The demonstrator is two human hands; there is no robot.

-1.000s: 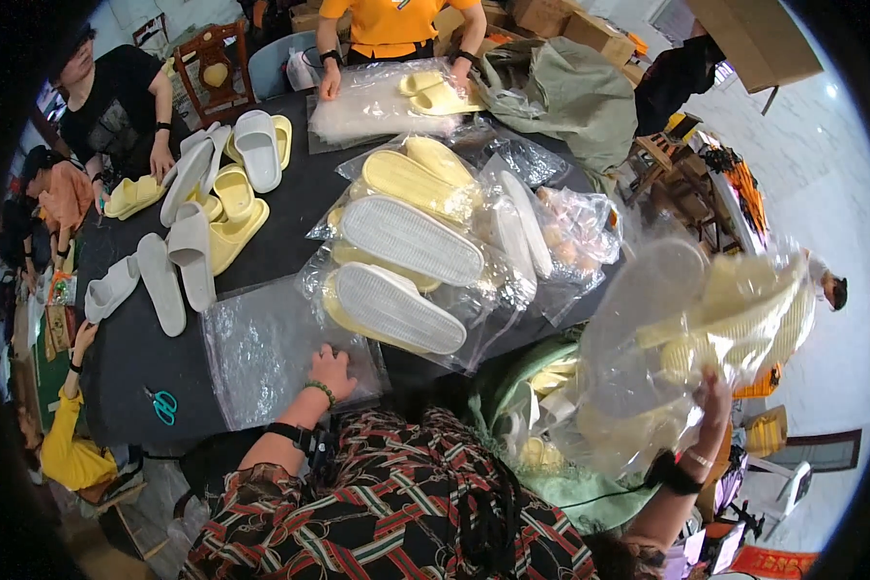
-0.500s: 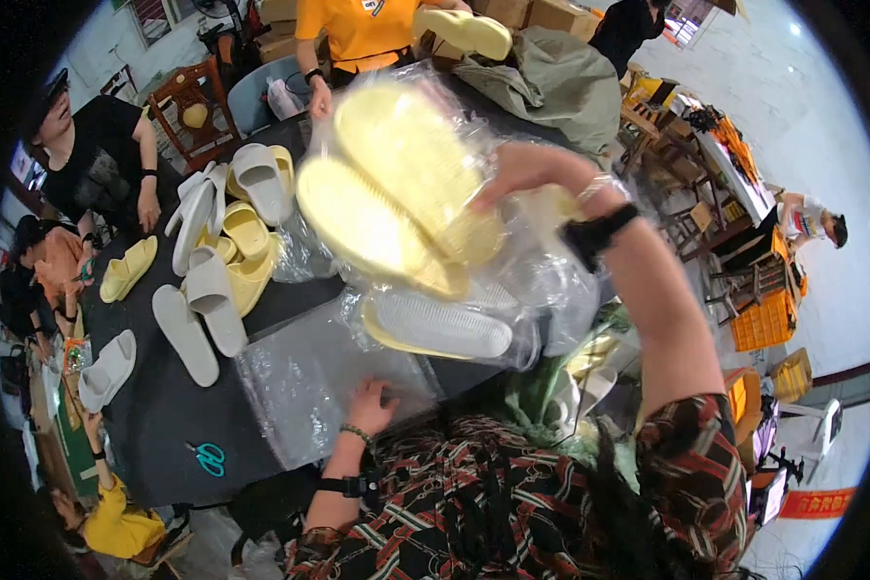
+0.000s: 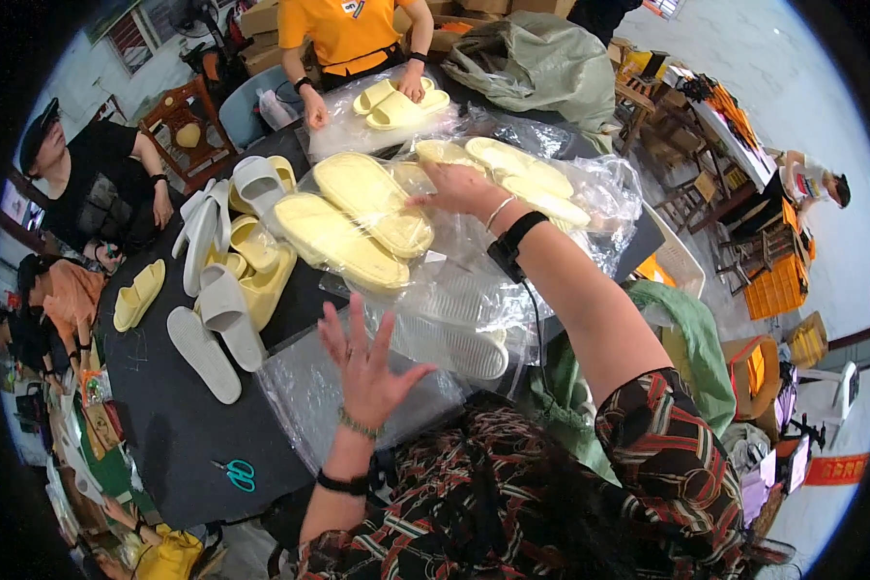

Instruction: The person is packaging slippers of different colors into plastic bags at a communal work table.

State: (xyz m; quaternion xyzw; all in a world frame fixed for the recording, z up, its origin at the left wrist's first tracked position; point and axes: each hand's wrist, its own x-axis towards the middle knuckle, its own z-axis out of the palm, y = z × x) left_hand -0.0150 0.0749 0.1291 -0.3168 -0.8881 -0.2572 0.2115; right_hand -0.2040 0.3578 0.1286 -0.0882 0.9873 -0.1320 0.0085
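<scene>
While the left hand [image 3: 365, 360] hovered open-fingered over an empty plastic bag [image 3: 343, 401] on the black table [image 3: 179, 430], holding nothing, the right hand [image 3: 459, 186] lay flat on a bagged pair of yellow slippers [image 3: 358, 227] atop the pile.

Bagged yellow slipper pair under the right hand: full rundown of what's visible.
The bagged yellow slippers are a pale yellow, foam-looking pair with smooth soles up, lying side by side in a clear crinkled plastic bag. It rests tilted atop other bagged pairs on the black table. The right hand touches the bag's far edge; the left hand hovers apart, fingers spread.
</scene>
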